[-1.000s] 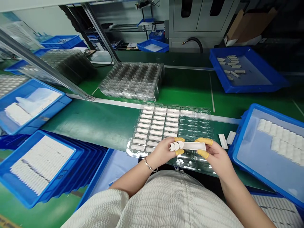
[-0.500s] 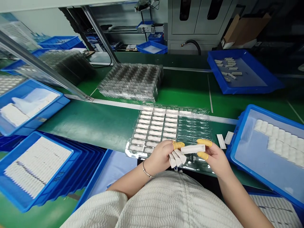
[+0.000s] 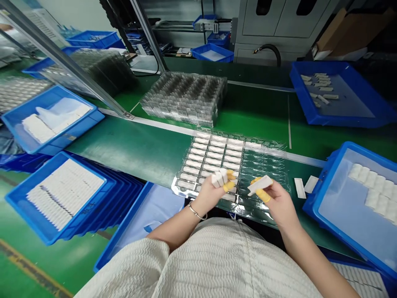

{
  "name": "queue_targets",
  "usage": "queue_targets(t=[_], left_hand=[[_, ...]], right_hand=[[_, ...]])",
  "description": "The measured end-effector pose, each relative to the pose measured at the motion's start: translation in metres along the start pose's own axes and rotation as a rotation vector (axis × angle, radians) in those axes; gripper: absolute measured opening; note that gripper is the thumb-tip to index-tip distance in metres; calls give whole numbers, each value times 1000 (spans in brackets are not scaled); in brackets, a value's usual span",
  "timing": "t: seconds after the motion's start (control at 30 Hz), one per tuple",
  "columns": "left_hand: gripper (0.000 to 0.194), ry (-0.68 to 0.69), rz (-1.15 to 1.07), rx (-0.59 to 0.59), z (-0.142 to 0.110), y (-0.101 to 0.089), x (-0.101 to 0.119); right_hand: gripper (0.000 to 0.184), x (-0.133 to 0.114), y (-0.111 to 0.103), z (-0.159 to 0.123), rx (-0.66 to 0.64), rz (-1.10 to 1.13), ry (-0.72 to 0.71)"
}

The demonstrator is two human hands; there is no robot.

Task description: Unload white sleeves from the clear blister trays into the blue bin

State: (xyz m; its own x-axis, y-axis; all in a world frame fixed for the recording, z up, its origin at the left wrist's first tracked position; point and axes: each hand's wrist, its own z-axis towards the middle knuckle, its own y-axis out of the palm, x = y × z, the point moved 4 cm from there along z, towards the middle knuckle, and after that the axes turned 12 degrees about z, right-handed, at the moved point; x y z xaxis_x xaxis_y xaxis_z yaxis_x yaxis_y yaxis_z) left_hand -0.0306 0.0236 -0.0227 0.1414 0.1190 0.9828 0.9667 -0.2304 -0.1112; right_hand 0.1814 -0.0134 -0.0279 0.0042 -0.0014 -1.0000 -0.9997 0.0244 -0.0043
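My left hand (image 3: 211,192), with yellow finger cots, is closed around several small white plastic casings (image 3: 219,177). Between the thumb and fingers of my right hand (image 3: 277,198), also in yellow cots, is a single white casing (image 3: 260,185), held at a tilt. Both hands are over the near side of a clear plastic blister tray (image 3: 263,165). White pieces (image 3: 203,146) fill most of its left columns, while the right columns show mostly bare pockets. Two loose white casings (image 3: 299,188) lie on the bench to the right of the tray.
A blue bin (image 3: 324,211) with rows of white casings stands at the right. Stacked clear trays (image 3: 186,97) sit behind. Another blue bin (image 3: 299,97) holds scattered casings at the back right. Blue bins (image 3: 58,236) of white parts are stacked at the left, beside a metal post (image 3: 93,87).
My hands have moved apart. The left has turned, raising its casings over the tray; the right has tilted its casing. The whole view has shifted a little.
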Motion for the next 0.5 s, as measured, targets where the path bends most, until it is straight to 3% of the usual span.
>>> queue_targets(t=[0.1, 0.2, 0.3, 0.5], left_hand=[[45, -24, -78, 203, 6, -34, 0], [49, -29, -82, 276, 7, -53, -3], [49, -37, -81, 256, 7, -55, -10], [46, -54, -54, 124, 8, -37, -20]], right_hand=[[21, 0, -5, 3, -110, -481, -51], [9, 8, -6, -2, -332, -849, -128], [3, 18, -4, -10, -463, -1028, -199], [6, 27, 11, -16, -531, -1162, -275]])
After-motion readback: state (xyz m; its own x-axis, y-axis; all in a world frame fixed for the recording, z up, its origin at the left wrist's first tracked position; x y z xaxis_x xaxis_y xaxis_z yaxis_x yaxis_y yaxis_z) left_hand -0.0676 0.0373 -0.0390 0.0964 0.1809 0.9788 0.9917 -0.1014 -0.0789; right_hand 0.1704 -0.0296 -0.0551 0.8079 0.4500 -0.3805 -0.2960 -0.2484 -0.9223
